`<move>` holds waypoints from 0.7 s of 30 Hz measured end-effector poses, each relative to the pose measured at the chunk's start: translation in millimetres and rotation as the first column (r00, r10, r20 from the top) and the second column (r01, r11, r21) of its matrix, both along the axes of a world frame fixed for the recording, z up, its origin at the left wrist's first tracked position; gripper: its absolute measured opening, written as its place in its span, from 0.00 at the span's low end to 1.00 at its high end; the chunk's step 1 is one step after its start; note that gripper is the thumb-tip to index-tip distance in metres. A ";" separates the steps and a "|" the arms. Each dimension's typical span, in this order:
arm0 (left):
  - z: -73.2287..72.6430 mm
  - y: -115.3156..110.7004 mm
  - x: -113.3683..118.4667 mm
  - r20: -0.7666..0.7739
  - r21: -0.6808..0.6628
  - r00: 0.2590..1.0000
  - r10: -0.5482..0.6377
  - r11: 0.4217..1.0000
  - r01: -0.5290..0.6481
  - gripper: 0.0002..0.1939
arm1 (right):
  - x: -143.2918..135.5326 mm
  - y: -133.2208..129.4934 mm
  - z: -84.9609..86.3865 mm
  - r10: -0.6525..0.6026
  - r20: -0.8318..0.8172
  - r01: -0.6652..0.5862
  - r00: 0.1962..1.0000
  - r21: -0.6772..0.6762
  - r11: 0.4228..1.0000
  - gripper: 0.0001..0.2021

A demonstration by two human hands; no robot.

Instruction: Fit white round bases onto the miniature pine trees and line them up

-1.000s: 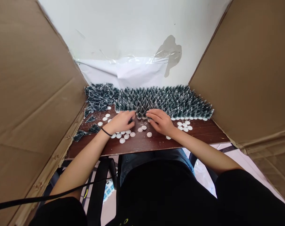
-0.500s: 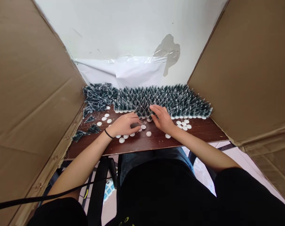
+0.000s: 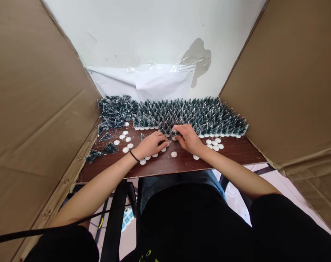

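Note:
My left hand (image 3: 153,143), with a black band on its wrist, is low over the table, its thumb and fingers closed at the edge of a small white disc (image 3: 168,144). Just to the right, my right hand (image 3: 190,139) has its fingertips closed around a small snow-dusted miniature pine tree (image 3: 175,133), partly hidden by the fingers. Behind both hands stand tight rows of upright miniature pine trees (image 3: 209,116) on white round bases. Another white disc (image 3: 174,154) lies in front, between the hands.
Loose trees without visible bases lie in a heap (image 3: 114,111) at the back left, and a few more (image 3: 110,148) lie nearer. Scattered white discs (image 3: 215,143) lie on the brown table (image 3: 165,168). Cardboard walls (image 3: 285,83) flank both sides; a cable (image 3: 45,230) crosses my left arm.
My left hand has moved a little to the right, and its fingertips have come down onto the white disc. My right hand's fingers have drawn closer together around the miniature tree.

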State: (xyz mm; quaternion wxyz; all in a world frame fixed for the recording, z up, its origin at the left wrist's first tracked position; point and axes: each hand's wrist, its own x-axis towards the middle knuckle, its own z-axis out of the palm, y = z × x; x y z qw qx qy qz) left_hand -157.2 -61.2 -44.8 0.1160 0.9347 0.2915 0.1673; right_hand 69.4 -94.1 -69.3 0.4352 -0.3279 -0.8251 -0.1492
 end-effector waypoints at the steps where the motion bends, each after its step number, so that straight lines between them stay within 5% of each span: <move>1: -0.2 0.0 -0.6 -0.003 0.040 1.000 0.015 0.999 -0.015 0.13 | -0.2 -0.6 0.6 0.004 -0.003 -0.004 1.000 -0.014 1.000 0.22; 5: 2.7 0.2 -4.6 0.019 0.127 0.998 0.057 0.990 -0.059 0.12 | 0.0 -2.1 3.6 0.039 0.020 -0.039 0.999 -0.019 0.999 0.15; 10: 12.9 2.5 -11.2 0.020 0.078 0.997 -0.074 0.994 0.072 0.15 | 1.9 -1.0 4.5 0.073 0.075 -0.077 0.995 0.055 0.996 0.17; 15: 13.4 5.5 -13.1 -0.023 0.010 0.980 -0.200 0.980 0.200 0.13 | 2.1 -1.0 3.3 0.045 0.106 -0.050 0.993 0.049 0.998 0.19; 21: 10.3 7.4 -13.5 0.008 0.013 0.974 -0.226 0.974 0.226 0.13 | -0.6 -3.0 6.7 -0.068 0.113 0.065 0.991 0.029 0.997 0.09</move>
